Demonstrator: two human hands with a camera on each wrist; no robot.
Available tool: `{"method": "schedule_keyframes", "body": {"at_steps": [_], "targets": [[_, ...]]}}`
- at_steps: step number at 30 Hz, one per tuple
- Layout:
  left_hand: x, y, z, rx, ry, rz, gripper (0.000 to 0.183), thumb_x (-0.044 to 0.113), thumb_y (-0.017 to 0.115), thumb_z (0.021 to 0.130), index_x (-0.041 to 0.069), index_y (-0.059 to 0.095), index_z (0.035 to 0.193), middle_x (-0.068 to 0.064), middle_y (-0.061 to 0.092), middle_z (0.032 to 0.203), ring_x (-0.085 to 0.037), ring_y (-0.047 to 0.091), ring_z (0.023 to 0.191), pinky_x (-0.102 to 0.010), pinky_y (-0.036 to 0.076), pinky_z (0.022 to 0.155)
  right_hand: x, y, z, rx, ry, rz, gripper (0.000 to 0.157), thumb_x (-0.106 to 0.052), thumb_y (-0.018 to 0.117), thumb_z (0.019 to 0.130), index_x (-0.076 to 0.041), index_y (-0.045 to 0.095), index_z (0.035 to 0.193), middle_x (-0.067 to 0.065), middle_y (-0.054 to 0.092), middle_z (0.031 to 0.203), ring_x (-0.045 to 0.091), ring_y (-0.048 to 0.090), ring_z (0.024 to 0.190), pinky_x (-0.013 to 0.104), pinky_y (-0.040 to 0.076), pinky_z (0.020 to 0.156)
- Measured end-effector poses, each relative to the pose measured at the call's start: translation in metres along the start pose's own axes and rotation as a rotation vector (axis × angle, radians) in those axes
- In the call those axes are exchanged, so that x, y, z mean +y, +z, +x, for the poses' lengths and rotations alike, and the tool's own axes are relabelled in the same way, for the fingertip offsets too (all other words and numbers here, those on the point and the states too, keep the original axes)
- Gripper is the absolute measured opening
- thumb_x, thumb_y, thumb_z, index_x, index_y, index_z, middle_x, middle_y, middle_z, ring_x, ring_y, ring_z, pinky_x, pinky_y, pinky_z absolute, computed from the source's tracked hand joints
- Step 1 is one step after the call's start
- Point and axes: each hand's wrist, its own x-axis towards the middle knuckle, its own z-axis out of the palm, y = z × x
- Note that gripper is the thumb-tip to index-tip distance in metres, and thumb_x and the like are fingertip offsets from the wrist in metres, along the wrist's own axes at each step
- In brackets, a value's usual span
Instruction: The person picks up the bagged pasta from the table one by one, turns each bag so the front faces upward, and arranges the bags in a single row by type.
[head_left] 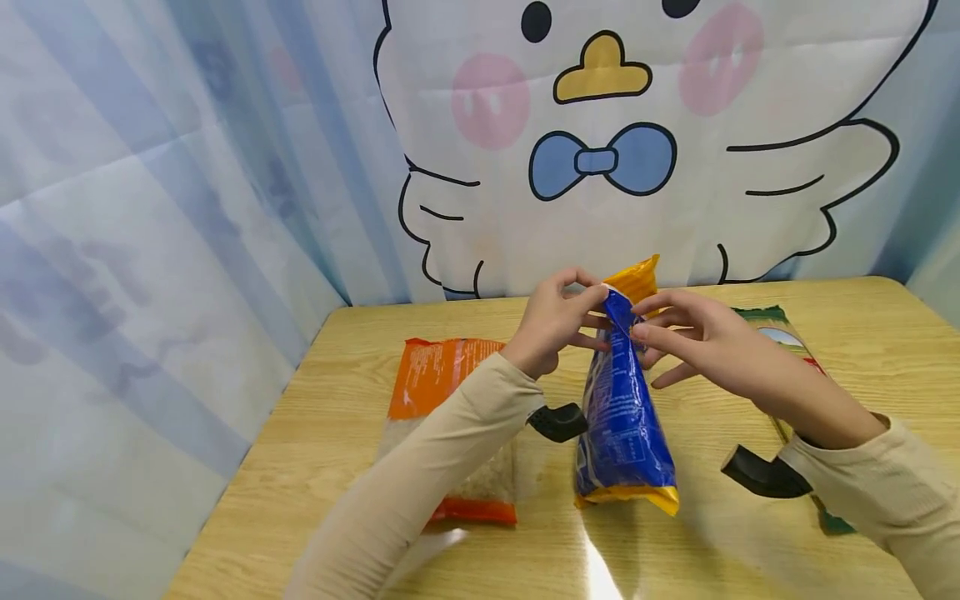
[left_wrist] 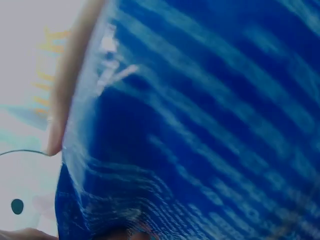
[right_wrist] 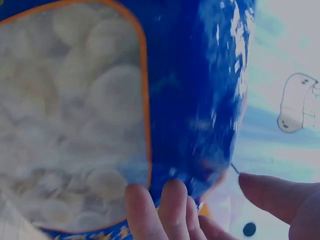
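Upright on the table stands a blue plastic food bag (head_left: 626, 417) with yellow ends. In the right wrist view, a clear window on this bag (right_wrist: 95, 110) shows pale, rounded pieces. My left hand (head_left: 551, 325) pinches the bag near its top, on the left side. Opposite it, my right hand (head_left: 716, 342) has its fingers spread and relaxed, with fingertips at the bag's upper right edge. Close up, the right fingers (right_wrist: 145, 212) lie against the window face while the thumb sits off to the side. The bag's printed blue back fills most of the left wrist view.
Left of the blue bag lies an orange bag (head_left: 427, 379) with a clear section, partly behind the left forearm. A green-ended packet (head_left: 783, 333) lies to the right, largely under the right arm. Behind the wooden table (head_left: 337, 467) hangs a cartoon-printed curtain (head_left: 600, 233).
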Motion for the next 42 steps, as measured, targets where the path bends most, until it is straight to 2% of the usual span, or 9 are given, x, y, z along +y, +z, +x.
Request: {"method": "schedule_keyframes", "body": {"at_steps": [6, 9, 13, 20, 22, 27, 32, 39, 42], "targets": [[0.011, 0.001, -0.005, -0.01, -0.004, -0.032, 0.007, 0.013, 0.056, 0.102, 0.007, 0.058, 0.099, -0.017, 0.072, 0.101, -0.03, 0.073, 0.083, -0.041, 0.062, 0.065, 0.015, -0.012, -0.006, 0.055, 0.008, 0.029, 0.049, -0.036, 0.044, 0.107, 0.002, 0.04, 0.138, 0.024, 0.056, 0.125, 0.016, 0.068, 0.097, 0.037, 0.062, 0.077], [0.015, 0.003, -0.008, -0.022, -0.001, -0.048, 0.007, 0.014, 0.056, 0.102, 0.008, 0.059, 0.099, -0.017, 0.072, 0.102, -0.03, 0.073, 0.084, -0.042, 0.062, 0.065, 0.023, -0.016, -0.007, 0.09, 0.019, 0.053, 0.051, -0.037, 0.04, 0.107, 0.003, 0.038, 0.138, 0.017, 0.057, 0.118, 0.012, 0.068, 0.096, 0.037, 0.062, 0.077], [0.021, 0.004, -0.01, -0.027, 0.024, -0.056, 0.007, 0.014, 0.056, 0.102, 0.008, 0.059, 0.1, -0.019, 0.072, 0.103, -0.027, 0.072, 0.08, -0.042, 0.062, 0.065, 0.031, -0.023, -0.008, 0.131, 0.013, 0.071, 0.05, -0.039, 0.038, 0.108, 0.001, 0.038, 0.137, 0.008, 0.059, 0.114, 0.01, 0.069, 0.095, 0.035, 0.062, 0.076], [0.027, -0.002, -0.007, -0.01, 0.033, -0.091, 0.007, 0.013, 0.056, 0.102, 0.008, 0.06, 0.099, -0.016, 0.071, 0.096, -0.021, 0.07, 0.075, -0.04, 0.062, 0.064, 0.045, -0.025, -0.005, 0.14, 0.051, 0.102, 0.056, -0.046, 0.03, 0.108, 0.004, 0.038, 0.132, 0.009, 0.056, 0.118, 0.007, 0.068, 0.094, 0.034, 0.062, 0.078], [0.029, -0.003, -0.006, -0.013, 0.028, -0.101, 0.007, 0.013, 0.056, 0.102, 0.008, 0.06, 0.099, -0.015, 0.07, 0.094, -0.02, 0.07, 0.074, -0.041, 0.062, 0.065, 0.052, -0.024, -0.002, 0.131, 0.07, 0.115, 0.061, -0.047, 0.027, 0.108, 0.007, 0.037, 0.133, 0.012, 0.055, 0.121, 0.007, 0.068, 0.094, 0.034, 0.061, 0.079], [0.037, -0.008, -0.004, -0.033, 0.017, -0.12, 0.008, 0.015, 0.056, 0.102, 0.008, 0.06, 0.1, -0.01, 0.068, 0.093, -0.019, 0.07, 0.075, -0.041, 0.063, 0.068, 0.063, -0.017, 0.007, 0.1, 0.13, 0.131, 0.074, -0.054, 0.021, 0.106, 0.011, 0.031, 0.14, 0.031, 0.044, 0.135, 0.009, 0.068, 0.095, 0.038, 0.061, 0.082], [0.043, -0.013, -0.005, -0.046, 0.017, -0.125, 0.009, 0.016, 0.055, 0.103, 0.008, 0.059, 0.103, -0.012, 0.068, 0.099, -0.019, 0.07, 0.078, -0.04, 0.063, 0.071, 0.076, -0.001, 0.015, 0.069, 0.148, 0.27, 0.079, -0.059, 0.02, 0.104, 0.01, 0.028, 0.143, 0.03, 0.043, 0.138, 0.013, 0.067, 0.1, 0.039, 0.059, 0.089], [0.044, -0.016, -0.002, -0.049, -0.017, -0.156, 0.01, 0.017, 0.055, 0.103, 0.008, 0.059, 0.104, -0.009, 0.068, 0.096, -0.018, 0.07, 0.08, -0.04, 0.062, 0.074, 0.085, 0.025, 0.02, -0.015, 0.076, 0.444, 0.082, -0.06, 0.015, 0.103, 0.005, 0.011, 0.154, 0.019, 0.045, 0.134, 0.013, 0.06, 0.106, 0.033, 0.056, 0.09], [0.044, -0.017, 0.0, -0.031, -0.034, -0.173, 0.01, 0.017, 0.055, 0.103, 0.008, 0.06, 0.104, -0.008, 0.068, 0.094, -0.017, 0.069, 0.079, -0.04, 0.062, 0.075, 0.085, 0.028, 0.022, -0.062, 0.069, 0.522, 0.085, -0.062, 0.015, 0.102, 0.003, 0.005, 0.156, 0.023, 0.039, 0.14, 0.013, 0.06, 0.11, 0.034, 0.056, 0.091]]}}
